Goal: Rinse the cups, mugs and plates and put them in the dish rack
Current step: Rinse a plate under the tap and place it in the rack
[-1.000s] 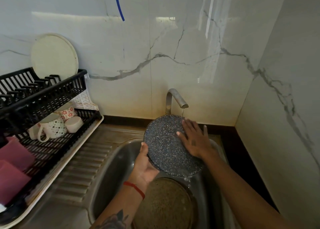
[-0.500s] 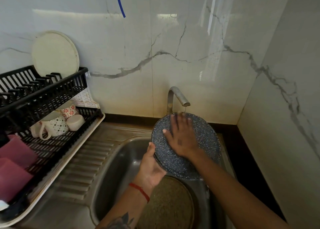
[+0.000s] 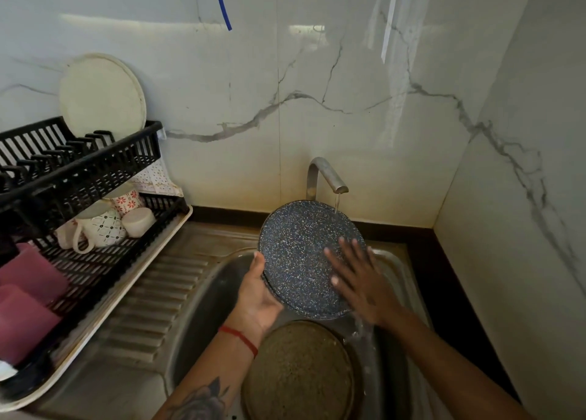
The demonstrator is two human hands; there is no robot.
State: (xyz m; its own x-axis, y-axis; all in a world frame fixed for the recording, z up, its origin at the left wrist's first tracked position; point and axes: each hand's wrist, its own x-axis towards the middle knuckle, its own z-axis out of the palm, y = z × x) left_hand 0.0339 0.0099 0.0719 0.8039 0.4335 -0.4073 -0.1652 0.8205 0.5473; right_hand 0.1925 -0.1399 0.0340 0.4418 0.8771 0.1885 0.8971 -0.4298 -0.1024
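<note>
Over sink (image 3: 203,296), right hand (image 3: 358,284) slid down speckled plate (image 3: 298,248).

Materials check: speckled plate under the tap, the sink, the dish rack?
Speckled plate: dark, matte, flecked like granite; probably melamine or glazed stoneware, can't tell which. Sink: brushed stainless steel, dull grey sheen, pressed drainer ridges. Dish rack: black moulded plastic slats.

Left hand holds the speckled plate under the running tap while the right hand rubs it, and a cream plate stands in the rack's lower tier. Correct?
Not quite. The head view shows the cream plate standing in the rack's upper tier; the rest holds.
</note>
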